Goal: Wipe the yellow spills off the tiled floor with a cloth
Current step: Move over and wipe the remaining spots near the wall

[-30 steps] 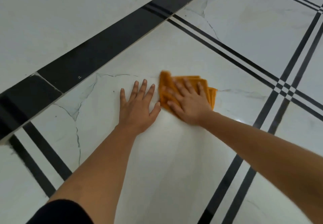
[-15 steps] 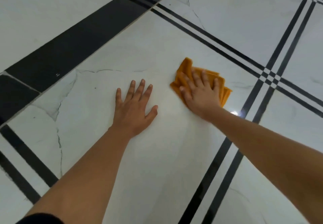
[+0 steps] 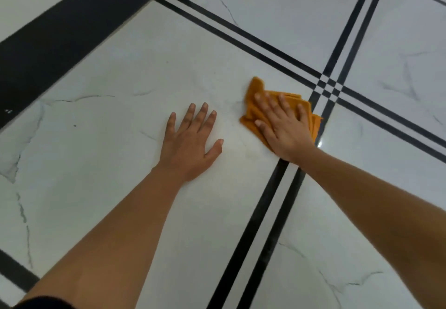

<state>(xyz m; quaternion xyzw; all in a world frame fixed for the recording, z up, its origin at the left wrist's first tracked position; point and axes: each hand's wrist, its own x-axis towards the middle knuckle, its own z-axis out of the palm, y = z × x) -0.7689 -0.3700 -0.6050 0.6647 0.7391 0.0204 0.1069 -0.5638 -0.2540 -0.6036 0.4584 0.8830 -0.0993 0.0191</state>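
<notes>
A person's right hand (image 3: 284, 127) is pressing flat, fingers spread, on a folded orange cloth (image 3: 253, 106) lying on the white marble-patterned floor (image 3: 120, 139), not gripping it but pinning it beneath the palm. The cloth is sitting just beside a pair of black inlay stripes (image 3: 263, 212), near the point where they are crossing another pair. The left hand (image 3: 190, 147) is resting open and empty on the same tile, palm down, fingers extended, a short way from the cloth. A wide black band (image 3: 60, 33) is running along the far left. No yellow spill is showing on the visible tile.
</notes>
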